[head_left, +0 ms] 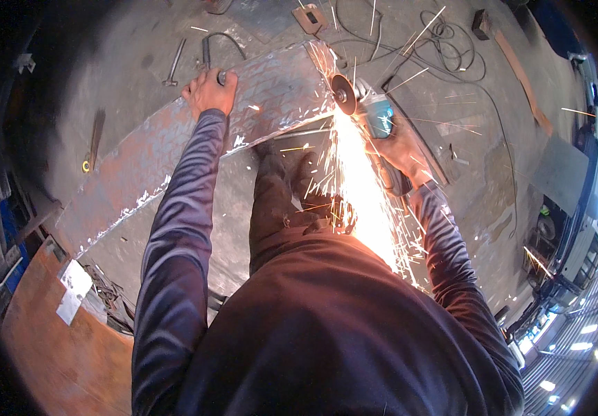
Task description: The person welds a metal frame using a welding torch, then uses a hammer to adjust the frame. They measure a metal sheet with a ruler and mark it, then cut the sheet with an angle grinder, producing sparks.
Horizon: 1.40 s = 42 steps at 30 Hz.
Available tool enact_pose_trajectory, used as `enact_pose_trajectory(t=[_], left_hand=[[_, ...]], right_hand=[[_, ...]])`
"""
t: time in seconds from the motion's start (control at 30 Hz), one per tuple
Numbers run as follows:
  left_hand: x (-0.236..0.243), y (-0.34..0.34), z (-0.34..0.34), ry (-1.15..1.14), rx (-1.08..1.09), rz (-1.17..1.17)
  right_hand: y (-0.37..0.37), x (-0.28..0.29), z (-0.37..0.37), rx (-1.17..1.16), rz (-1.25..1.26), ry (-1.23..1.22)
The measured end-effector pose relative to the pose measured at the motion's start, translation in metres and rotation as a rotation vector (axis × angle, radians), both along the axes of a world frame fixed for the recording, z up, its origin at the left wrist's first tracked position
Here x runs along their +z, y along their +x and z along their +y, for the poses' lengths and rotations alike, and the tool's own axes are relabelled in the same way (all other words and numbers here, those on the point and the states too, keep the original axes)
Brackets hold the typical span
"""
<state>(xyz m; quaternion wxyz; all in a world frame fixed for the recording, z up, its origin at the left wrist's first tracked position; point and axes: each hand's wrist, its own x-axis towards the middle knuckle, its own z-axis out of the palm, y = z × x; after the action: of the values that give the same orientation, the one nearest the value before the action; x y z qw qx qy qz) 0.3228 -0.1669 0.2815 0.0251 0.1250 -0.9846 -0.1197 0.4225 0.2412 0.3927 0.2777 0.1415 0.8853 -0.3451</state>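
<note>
A long, mottled steel plate (271,90) slants across the upper middle, with bright ragged marks along its near edge. My left hand (209,92) rests on it, fingers curled round a small dark object (222,78) that I cannot make out clearly. My right hand (399,149) grips a teal angle grinder (379,116) at the plate's right end. Its round disc (343,94) meets that end, and a dense, bright stream of sparks pours down toward my body, hiding part of the grinder and what lies behind it.
A hammer (173,62), looped cables (448,41), a small metal piece (311,17) and a long rusty strip (521,80) lie on the concrete floor (482,166). A rusty sheet (49,326) is at lower left. My legs (271,201) are below the plate. Machinery lines the right.
</note>
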Motion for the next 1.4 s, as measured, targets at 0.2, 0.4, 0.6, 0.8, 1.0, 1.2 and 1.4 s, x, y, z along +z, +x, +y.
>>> enact_pose_trajectory(t=[0.2, 0.4, 0.6, 0.8, 1.0, 1.2, 1.4], left_hand=[[0.003, 0.0, 0.002, -0.012, -0.002, -0.031], [-0.002, -0.003, -0.001, 0.002, -0.032, -0.02], [0.0, -0.001, -0.001, 0.019, -0.023, -0.012], [-0.002, -0.005, 0.001, -0.042, -0.022, -0.038], [-0.003, -0.001, -0.006, -0.057, -0.011, -0.057], [-0.002, -0.002, 0.001, -0.024, -0.018, -0.006], [0.006, -0.002, 0.001, 0.008, -0.002, -0.043]], right_hand=[[0.004, -0.016, 0.008, 0.042, 0.036, -0.04], [0.009, -0.017, 0.004, -0.172, 0.027, -0.482], [0.005, -0.003, 0.003, 0.102, 0.14, -0.078], [0.013, -0.035, 0.017, 0.024, 0.07, -0.125], [0.007, -0.022, 0.007, -0.08, 0.037, -0.237], [0.005, -0.019, 0.015, -0.03, -0.005, -0.169], [-0.006, 0.003, -0.003, -0.019, -0.039, -0.08]])
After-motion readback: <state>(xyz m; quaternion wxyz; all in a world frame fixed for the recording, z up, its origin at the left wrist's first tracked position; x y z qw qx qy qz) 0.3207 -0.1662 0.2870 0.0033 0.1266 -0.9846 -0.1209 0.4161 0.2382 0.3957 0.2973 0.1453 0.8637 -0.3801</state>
